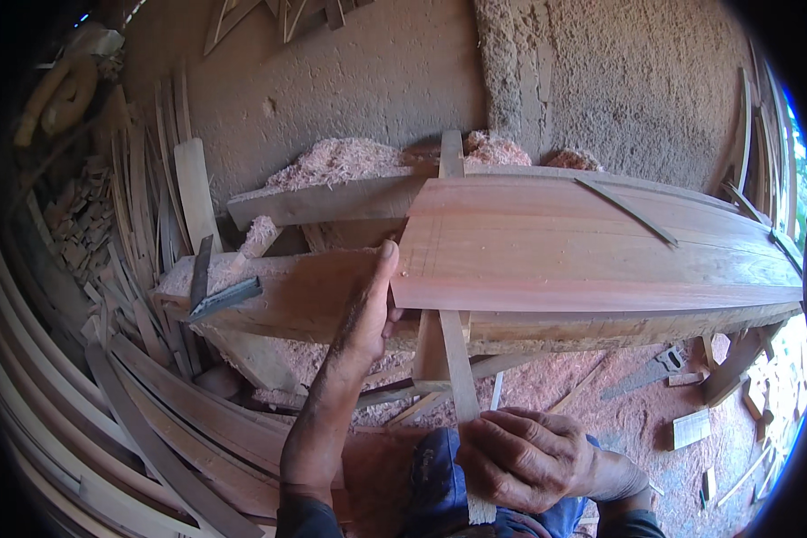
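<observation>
A wide reddish wooden panel (529, 238), made of boards side by side, lies flat across the bench. My left hand (368, 309) is at its left end, thumb upright along the end edge and fingers curled at the near corner, partly hidden under it. Close to my body, my right hand (529, 457) is closed around a narrow wooden strip (460, 368). The strip runs from below the panel's near edge toward me, and its near end shows below my fingers. A thin dark stick (628, 212) rests slantwise on the panel.
Thick bench beams (296, 282) carry the panel, with shavings (336, 163) heaped behind. A grey-blue piece (227, 298) lies on the left beam end. Long boards (166, 439) fill the left. A handsaw (646, 369) and offcuts lie on the shaving-covered floor at right.
</observation>
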Motion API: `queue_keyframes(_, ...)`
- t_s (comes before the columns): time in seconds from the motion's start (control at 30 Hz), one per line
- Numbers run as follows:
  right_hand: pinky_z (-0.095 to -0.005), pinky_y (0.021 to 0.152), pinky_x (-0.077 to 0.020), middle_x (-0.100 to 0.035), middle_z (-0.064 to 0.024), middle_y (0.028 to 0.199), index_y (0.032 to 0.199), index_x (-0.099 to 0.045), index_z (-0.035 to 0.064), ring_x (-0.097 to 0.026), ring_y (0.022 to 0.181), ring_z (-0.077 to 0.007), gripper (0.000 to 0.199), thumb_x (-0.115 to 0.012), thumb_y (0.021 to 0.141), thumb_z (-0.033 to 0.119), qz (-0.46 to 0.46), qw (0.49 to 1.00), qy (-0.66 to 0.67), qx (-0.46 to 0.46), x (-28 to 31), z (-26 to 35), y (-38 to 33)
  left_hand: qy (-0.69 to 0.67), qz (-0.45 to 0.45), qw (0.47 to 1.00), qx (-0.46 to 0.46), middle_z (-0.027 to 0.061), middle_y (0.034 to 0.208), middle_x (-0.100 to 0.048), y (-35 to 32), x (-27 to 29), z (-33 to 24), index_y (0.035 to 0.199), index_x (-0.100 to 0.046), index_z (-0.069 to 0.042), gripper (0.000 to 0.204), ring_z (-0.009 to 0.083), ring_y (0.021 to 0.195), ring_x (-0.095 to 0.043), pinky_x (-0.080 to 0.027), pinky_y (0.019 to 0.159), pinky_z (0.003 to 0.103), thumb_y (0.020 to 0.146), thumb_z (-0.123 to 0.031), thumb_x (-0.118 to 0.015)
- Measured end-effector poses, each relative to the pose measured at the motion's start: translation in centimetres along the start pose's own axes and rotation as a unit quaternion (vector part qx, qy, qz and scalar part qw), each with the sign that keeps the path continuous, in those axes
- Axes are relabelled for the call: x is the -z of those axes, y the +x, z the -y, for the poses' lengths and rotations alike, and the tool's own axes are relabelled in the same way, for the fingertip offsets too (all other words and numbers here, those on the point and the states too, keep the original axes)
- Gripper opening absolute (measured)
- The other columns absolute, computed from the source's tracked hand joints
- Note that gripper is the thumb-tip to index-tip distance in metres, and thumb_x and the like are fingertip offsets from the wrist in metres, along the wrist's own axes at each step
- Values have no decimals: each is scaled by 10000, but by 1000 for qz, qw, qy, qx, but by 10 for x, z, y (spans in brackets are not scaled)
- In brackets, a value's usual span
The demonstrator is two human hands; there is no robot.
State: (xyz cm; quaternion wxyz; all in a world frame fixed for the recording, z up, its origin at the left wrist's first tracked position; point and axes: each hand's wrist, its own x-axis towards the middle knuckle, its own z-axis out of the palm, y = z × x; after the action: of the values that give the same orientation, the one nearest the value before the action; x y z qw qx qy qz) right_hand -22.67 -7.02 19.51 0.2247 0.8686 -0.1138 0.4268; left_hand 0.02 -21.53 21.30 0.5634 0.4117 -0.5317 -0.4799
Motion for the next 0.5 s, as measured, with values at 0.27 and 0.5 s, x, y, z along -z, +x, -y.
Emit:
queue_keyframes(0.27, -315, 771, -635, -684, -109, 1055, 980, -699, 95, -724, 905, -214, 167, -662, 828, 151, -26, 999, -31, -6, -16, 4, 13, -65, -45, 996, -30, -81, 730, -500, -6, -4, 2, 1000, -638, -161, 373, 9, 520, -368, -239, 440, 205, 935, -528, -628)
queue_keyframes(0.5, -333, 759, -642, -693, -161, 1096, 1129, -687, 52, -728, 950, -257, 350, -776, 818, 185, 44, 990, -132, -13, -29, -24, 7, -95, -21, 995, -20, -75, 728, -499, 9, -7, 5, 1055, -630, -150, 360, 15, 522, -368, -259, 444, 212, 940, -491, -619)
